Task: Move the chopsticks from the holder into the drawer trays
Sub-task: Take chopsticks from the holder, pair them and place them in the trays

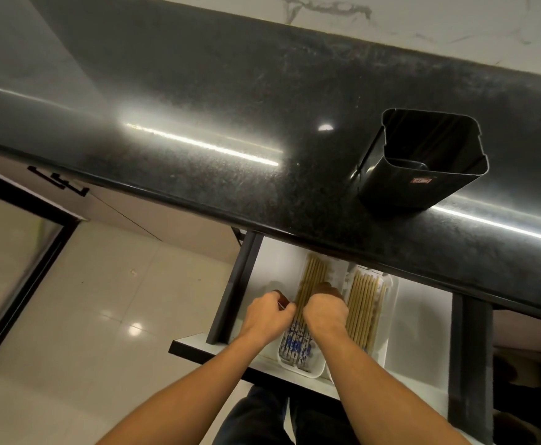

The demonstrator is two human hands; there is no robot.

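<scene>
The black holder (423, 162) stands on the dark countertop at the right, and I see nothing inside it. Below the counter edge the white drawer (420, 335) is pulled out. Two white trays lie in it side by side. The left tray (314, 370) holds several tan chopsticks (314, 277) with blue-and-white patterned ends. The right tray (391, 290) holds several more tan chopsticks (365, 303). My left hand (267, 313) and my right hand (325, 311) are both curled over the left tray, on either side of its chopsticks, fingers hidden from me.
The black speckled countertop (230, 107) overhangs the back of the drawer. Black drawer rails (235, 284) run along both sides. A glossy tiled floor (102, 300) lies to the left, with a dark-framed glass door (12, 252) beyond it.
</scene>
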